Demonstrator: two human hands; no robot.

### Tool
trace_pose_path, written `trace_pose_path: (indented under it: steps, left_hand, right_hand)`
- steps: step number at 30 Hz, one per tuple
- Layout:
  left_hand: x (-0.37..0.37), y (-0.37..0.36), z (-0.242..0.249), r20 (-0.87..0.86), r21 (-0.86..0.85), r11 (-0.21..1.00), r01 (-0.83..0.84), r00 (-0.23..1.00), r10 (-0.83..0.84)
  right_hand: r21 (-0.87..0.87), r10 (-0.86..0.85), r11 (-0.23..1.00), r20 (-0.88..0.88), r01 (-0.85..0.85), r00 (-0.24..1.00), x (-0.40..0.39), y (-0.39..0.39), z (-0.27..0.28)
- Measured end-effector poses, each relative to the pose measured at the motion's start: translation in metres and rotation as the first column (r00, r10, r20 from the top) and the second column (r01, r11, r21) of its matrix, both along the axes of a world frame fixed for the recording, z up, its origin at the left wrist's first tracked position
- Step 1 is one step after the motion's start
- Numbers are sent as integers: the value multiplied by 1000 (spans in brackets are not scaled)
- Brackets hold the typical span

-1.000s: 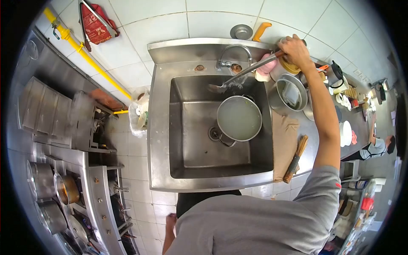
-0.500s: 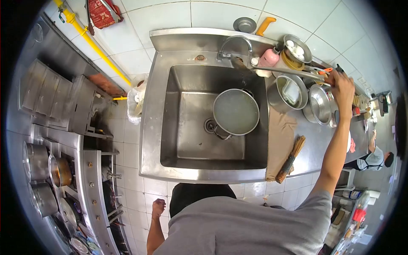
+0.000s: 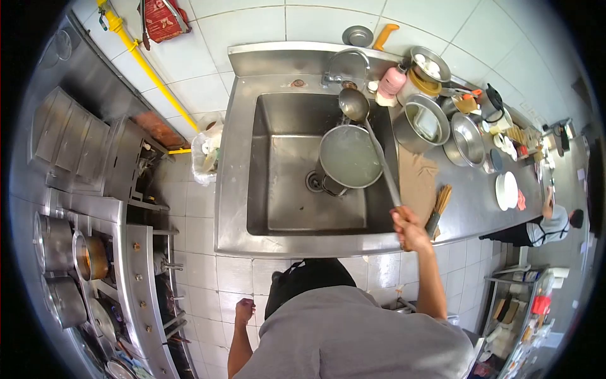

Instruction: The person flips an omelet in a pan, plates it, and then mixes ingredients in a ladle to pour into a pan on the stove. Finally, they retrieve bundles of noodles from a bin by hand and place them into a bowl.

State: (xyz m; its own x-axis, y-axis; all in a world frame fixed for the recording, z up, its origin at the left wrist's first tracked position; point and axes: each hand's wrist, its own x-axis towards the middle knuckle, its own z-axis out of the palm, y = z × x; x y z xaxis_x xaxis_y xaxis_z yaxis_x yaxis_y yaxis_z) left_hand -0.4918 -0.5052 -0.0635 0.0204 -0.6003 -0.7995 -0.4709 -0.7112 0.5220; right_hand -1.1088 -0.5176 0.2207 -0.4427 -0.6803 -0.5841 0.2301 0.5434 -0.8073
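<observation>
My right hand [image 3: 411, 231] is wrapped round the end of a long-handled metal ladle [image 3: 355, 105], at the front right of the sink. Its bowl lies under the faucet [image 3: 349, 57], and the handle slants across the right side of a metal pot [image 3: 321, 167]. Cloudy liquid fills much of that pot, which stands inside the sink [image 3: 285, 208]. Away from the counter, my left hand [image 3: 245, 311] hangs low beside my body with its fingers curled and nothing visible in them.
Right of the sink are a brown cloth [image 3: 415, 180], a bristle brush [image 3: 440, 205], a deep pot [image 3: 410, 134], a metal bowl [image 3: 466, 140] and a pink bottle [image 3: 392, 81]. A stove with pots [image 3: 65, 303] stands left. Another person [image 3: 554, 227] works far right.
My right hand has swung from the back right of the counter to the sink's front right corner, bringing the ladle's handle over the pot. The ladle's bowl now shows beneath the faucet.
</observation>
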Motion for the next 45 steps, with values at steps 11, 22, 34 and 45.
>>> trace_pose_path:
  steps: [11,22,34,45]
  left_hand:
    - [90,29,-14,13,26,997,-67,998,67]
    - [141,108,-26,35,107,977,-186,982,183]
    - [74,104,-15,50,126,964,-236,972,231]
    - [-12,40,16,-13,-103,986,-130,992,129]
  right_hand:
    - [-341,79,874,802,345,592,68,-42,-12]
    - [62,115,993,-444,-97,889,97,-49,10]
    - [-202,-84,975,65,95,994,65,-38,-26]
    - [-290,16,955,245,57,969,29,-30,-15]
